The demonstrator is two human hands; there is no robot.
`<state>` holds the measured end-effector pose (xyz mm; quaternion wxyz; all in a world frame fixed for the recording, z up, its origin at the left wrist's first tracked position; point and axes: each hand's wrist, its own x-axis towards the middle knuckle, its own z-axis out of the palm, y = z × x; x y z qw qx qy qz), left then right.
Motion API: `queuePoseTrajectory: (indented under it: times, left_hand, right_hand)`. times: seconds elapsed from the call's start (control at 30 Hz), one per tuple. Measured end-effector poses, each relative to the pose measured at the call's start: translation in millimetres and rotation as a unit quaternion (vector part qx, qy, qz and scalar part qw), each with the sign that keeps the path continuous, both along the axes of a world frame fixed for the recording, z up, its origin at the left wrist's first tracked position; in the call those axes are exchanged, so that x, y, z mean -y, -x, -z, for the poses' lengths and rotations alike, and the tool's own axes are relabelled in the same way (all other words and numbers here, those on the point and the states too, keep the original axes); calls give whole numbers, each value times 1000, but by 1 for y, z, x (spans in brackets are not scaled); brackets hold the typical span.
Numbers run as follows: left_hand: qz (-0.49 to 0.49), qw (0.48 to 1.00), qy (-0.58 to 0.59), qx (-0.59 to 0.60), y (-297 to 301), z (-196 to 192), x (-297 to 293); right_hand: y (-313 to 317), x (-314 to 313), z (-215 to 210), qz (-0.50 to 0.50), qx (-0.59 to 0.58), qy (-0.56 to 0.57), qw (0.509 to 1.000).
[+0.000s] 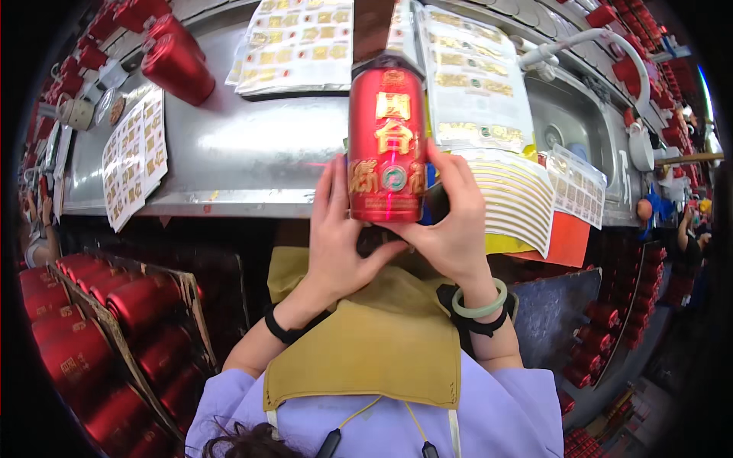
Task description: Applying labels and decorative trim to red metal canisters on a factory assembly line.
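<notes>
Both hands, the left hand (336, 244) and right hand (450, 229), clasp the lower part of an upright red bottle (387, 145), fingers pressed on its sides.

I wear a lilac short-sleeved top under a mustard-yellow apron (382, 343). A black band (279, 328) circles my left wrist; a pale green bangle (481, 305) and black strap sit on my right.

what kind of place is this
Probably a bottle-labelling line in a factory: both hands press a label on a red bottle, gold sticker sheets cover the steel bench, and racks of red bottles wait alongside.
</notes>
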<state>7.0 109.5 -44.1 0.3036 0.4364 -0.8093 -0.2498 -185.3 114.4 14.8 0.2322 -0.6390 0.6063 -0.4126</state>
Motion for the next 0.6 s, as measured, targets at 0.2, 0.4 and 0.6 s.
queuePoseTrajectory:
  times: [0.2,0.4,0.6]
  left_hand:
    - [-69,991,44,-102,8,-17,10]
    - [-27,991,66,-109,15,-24,30]
    - [-17,991,71,-108,8,-18,32]
  right_hand:
    - [23,-5,0,-65,-42,16,997]
    - [12,-7,-5,122,232,3,965]
    - [23,1,24,148,57,-27,987]
